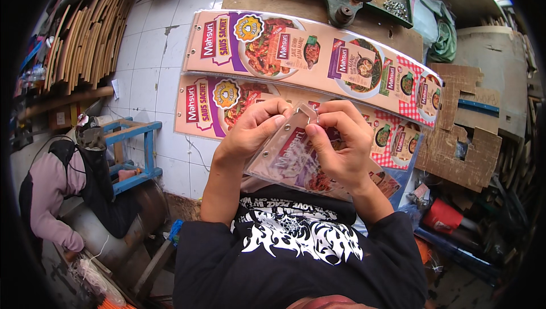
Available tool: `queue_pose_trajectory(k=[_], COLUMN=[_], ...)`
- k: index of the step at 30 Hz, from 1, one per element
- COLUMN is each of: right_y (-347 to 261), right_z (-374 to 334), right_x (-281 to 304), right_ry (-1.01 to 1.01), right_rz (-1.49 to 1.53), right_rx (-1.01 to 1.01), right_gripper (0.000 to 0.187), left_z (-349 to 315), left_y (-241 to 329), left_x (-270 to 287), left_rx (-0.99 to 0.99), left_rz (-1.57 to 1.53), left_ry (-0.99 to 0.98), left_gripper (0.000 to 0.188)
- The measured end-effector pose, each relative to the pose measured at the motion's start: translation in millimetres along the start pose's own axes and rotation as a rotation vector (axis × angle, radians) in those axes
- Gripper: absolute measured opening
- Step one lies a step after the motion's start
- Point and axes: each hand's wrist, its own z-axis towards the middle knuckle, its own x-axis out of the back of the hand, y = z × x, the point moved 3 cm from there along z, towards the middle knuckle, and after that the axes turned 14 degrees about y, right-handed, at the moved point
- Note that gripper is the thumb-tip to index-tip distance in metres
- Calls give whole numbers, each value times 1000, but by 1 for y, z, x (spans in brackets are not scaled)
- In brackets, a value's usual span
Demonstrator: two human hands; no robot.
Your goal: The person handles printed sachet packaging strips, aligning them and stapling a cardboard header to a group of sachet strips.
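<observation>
In front of my chest I hold a printed strip [284,164] in a clear plastic cover, with food pictures and small metal eyelets along its short end. My left hand [256,127] is closed, thumb and fingers pinching the strip's upper edge. Close beside it, my right hand [344,141] pinches the clear plastic corner between thumb and fingers. Two similar strips lie flat beyond my hands. The far strip [315,61] shows nearly whole, while the near strip [199,107] is partly covered by it and by my hands.
A dark green hand press [344,10] stands at the far side, flanked by trays, one holding small metal eyelets [395,7]. Cut cardboard [460,164] lies at the right. On the left are a blue frame [133,133], stacked wooden slats [94,33] and a pink and black garment [48,181].
</observation>
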Motion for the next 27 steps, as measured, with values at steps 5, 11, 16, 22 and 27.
queue_pose_trajectory(k=[5,11,16,22,27], right_y=[-12,-6,-9,-13,-21], right_z=[-7,1,4,1,-1], right_x=[-10,14,9,9,16], right_ry=[-63,50,29,29,15], right_rz=[75,71,20,-103,-182], right_rx=[76,-39,15,49,86], right_gripper=[11,10,10,11,13], left_z=[9,-15,-76,-65,-53], left_y=[-11,61,100,65,32], left_x=[-7,72,98,-17,-45], left_rx=[52,-684,-1358,-681,-555], left_rz=[-38,252,631,873,868], left_ry=[-128,656,1394,354,362], left_gripper=[14,10,45,43,37])
